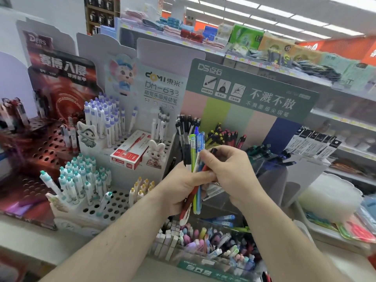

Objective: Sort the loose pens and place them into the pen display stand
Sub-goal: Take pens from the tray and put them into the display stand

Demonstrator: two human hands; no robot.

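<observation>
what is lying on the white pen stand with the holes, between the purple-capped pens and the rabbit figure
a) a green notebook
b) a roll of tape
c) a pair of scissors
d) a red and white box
d: a red and white box lies tilted on the white pen stand, left of the rabbit figure and below the purple-capped pens.

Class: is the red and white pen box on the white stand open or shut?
Shut: the pen box lies flat on the stand, no flap raised.

Bright, even store light from ceiling strip lights [270, 11] at top, blown out. Soft, faint shadows. Wide-angle bending at edges; far shelves [305, 64] and right side blurred, overall slightly soft.
</observation>
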